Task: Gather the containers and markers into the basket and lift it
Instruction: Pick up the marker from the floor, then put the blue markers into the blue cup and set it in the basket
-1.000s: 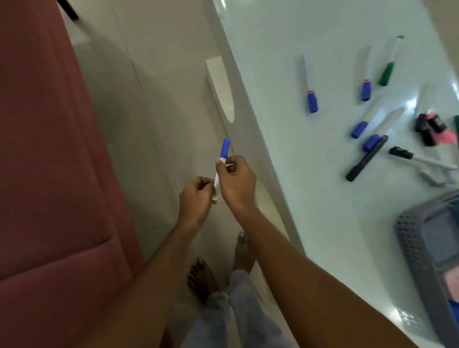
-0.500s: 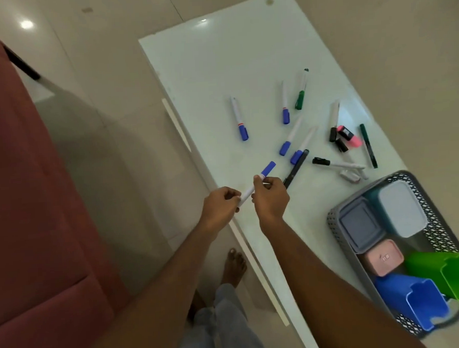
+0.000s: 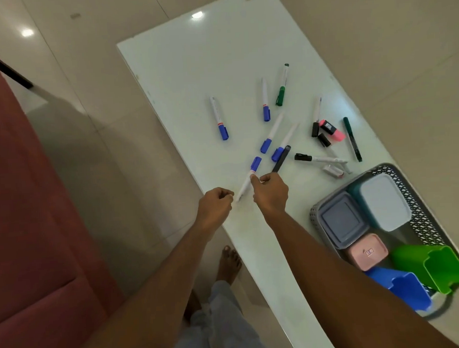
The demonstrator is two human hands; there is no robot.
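One view only, from a wide-angle camera on the person's head, looking steeply down and forward. It sits above the near long edge of the table (image 3: 217,68), which runs from top centre to the lower right of the frame, narrowing with distance. Both forearms enter from the bottom edge and reach up to mid-frame, so the left hand (image 3: 216,205) and right hand (image 3: 271,191) are the nearest things seen closely. Straight below, at bottom centre, the person's foot (image 3: 229,263) and trousers show on the floor. A sofa (image 3: 33,210) fills the left side. The basket (image 3: 315,212) lies at the right edge, bent by the lens.
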